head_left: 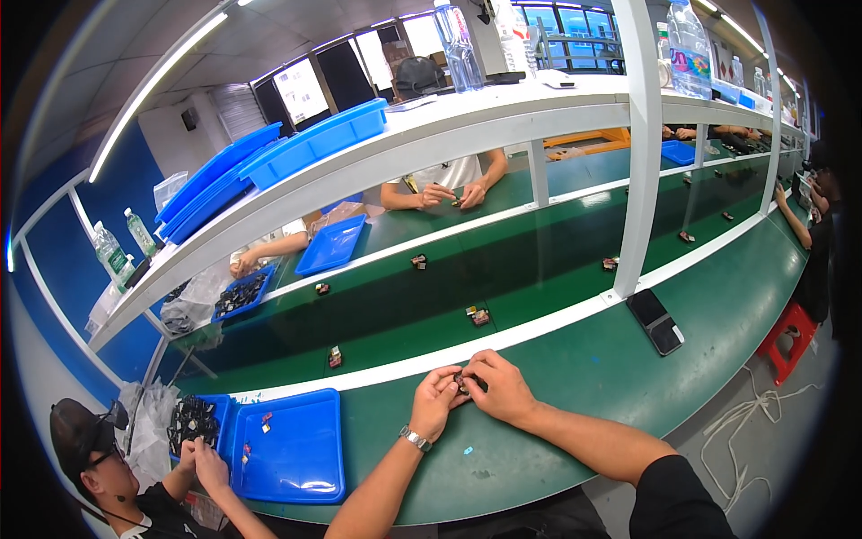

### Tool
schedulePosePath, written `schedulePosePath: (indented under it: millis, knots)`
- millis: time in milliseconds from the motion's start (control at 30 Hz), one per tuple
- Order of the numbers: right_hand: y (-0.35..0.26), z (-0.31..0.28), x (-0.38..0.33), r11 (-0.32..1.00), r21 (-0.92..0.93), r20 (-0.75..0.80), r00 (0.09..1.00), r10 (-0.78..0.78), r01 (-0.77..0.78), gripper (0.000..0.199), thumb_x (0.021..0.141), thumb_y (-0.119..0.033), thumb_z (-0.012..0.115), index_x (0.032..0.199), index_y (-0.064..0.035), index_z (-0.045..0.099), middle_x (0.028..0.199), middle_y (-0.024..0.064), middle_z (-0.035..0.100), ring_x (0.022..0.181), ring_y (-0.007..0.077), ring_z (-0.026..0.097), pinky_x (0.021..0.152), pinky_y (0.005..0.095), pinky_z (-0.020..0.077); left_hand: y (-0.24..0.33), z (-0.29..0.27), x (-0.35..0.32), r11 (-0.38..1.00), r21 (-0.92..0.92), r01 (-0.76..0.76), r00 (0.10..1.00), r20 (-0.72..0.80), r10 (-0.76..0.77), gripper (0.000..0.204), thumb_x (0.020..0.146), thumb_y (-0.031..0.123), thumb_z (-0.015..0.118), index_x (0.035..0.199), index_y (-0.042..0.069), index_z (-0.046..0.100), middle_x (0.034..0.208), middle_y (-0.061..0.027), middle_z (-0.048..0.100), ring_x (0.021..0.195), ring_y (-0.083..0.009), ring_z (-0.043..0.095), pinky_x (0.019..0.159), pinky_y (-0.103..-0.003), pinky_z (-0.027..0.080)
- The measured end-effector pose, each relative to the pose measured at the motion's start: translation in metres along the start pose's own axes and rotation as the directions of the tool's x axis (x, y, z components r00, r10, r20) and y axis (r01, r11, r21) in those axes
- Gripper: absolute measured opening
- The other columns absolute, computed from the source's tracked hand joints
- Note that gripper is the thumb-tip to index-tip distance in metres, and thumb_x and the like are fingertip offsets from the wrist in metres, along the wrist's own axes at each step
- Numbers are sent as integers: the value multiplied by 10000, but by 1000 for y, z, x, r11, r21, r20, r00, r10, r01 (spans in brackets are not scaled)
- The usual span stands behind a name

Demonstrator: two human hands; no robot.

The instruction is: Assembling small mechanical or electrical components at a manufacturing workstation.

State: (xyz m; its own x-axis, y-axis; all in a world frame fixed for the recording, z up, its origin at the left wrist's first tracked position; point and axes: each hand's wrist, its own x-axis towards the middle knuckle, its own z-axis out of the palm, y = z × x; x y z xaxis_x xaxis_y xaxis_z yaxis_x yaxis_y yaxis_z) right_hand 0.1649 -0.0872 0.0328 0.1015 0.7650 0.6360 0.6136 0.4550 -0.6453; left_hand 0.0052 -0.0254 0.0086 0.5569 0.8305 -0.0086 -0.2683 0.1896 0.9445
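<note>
I see the small dark part [461,384] pinched between both grips: left hand [436,402], right hand [500,386], over the tabletop [575,377].

The small dark part [461,384] is lying almost wholly hidden between the fingers of the left hand [437,402] and the right hand [503,388], so its shape is staying unclear. Both forearms are running out at the lower edge. The 5 small pieces on the belt [539,269], like the one at [479,315], are showing too small to identify. The shelf [503,121] is covering the upper body of the person opposite. The co-worker's arms [211,472] are getting cut off at the bottom left.
</note>
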Motion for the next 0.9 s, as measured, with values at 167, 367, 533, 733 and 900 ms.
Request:
schedulePosePath:
  millis: [167, 367, 533, 733, 900]
  knots:
    - [0, -1, 0, 992, -91, 55, 995, -83, 88, 137, 825, -85, 686, 939, -26, 637, 1045, 108, 595, 885, 293, 633, 739, 385, 543, 0, -1, 2, 1000, 14, 23, 1000, -19, -23, 257, 991, -7, 468, 1246, 18, 497, 1131, -89, 648, 1022, -167, 647, 880, -328, 562]
    - [2, 1, -2, 982, -142, 53, 992, -118, 124, 123, 855, -102, 670, 932, -27, 611, 1065, 109, 587, 907, 294, 627, 743, 393, 541, 5, 3, -1, 1000, -22, 15, 1000, -8, -15, 248, 992, 1, 476, 1237, 23, 509, 1111, -82, 652, 1010, -161, 648, 872, -324, 562]
    - [0, 3, -3, 980, -165, 56, 994, -99, 107, 123, 861, -101, 663, 911, -21, 585, 1046, 110, 575, 897, 297, 621, 730, 401, 539, 3, -1, 0, 999, 13, 31, 1000, -1, -31, 253, 997, -9, 461, 1246, 1, 502, 1148, -105, 647, 1030, -164, 647, 878, -301, 568]
    - [0, 6, -2, 985, -162, 49, 997, -59, 66, 144, 848, -91, 664, 912, -10, 563, 1013, 115, 558, 886, 306, 612, 736, 407, 531, 1, 1, 0, 999, 39, 17, 1000, -14, -16, 243, 998, 2, 470, 1237, 7, 517, 1167, -96, 648, 1034, -157, 643, 861, -295, 565]
    - [0, 6, -2, 990, -131, 43, 998, -45, 50, 155, 830, -75, 666, 921, -10, 558, 1006, 120, 554, 890, 314, 609, 746, 404, 524, 1, 1, 1, 999, -5, 38, 999, -23, -38, 227, 993, 38, 510, 1218, 12, 531, 1144, -96, 662, 1008, -147, 649, 818, -284, 565]
